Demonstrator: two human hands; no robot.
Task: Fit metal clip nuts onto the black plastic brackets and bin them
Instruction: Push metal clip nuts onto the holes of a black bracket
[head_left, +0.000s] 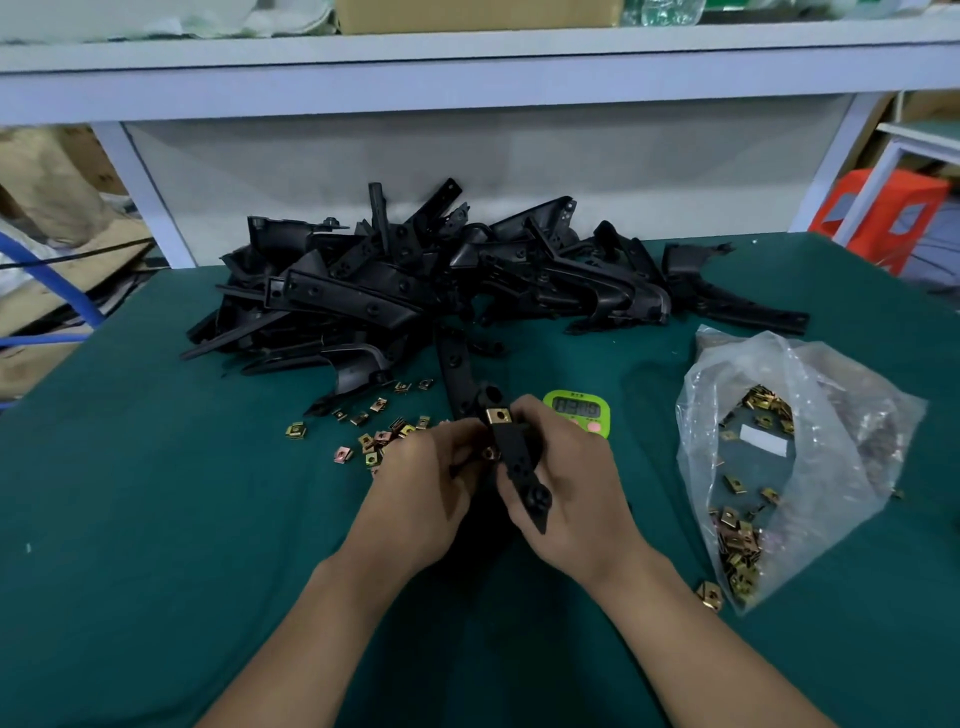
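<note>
While our right hand (571, 493) wraps its fingers round the black bracket (519, 467) and holds it just over the green mat (156, 493), our left hand (415, 488) is at the bracket's side. One clip nut (500, 415) already sits on the far end of the bracket, shiny and gold, with its hole facing up. A second clip nut (491, 454) shows at the tips of our left fingers, right at the bracket's edge. It looks like we pinch it there, though the fingers hide most of it.

So we think we are in the middle of the fitting step: one nut is on, and this one comes next. We cannot tell if it is pushed all the way home. The next move calls for a firm, straight push, so the nut slides over the edge and its hole meets the hole in the plastic. The right hand must hold tight so the bracket does not twist.

After that the bracket should go in a bin, but we see no bin here. A big pile of brackets (441, 275) lies at the back of the mat. Loose clip nuts (371, 441) lie just left of our hands, more fill the plastic bag (810, 415) on the right, and a green timer (576, 410) sits just behind our hands.
</note>
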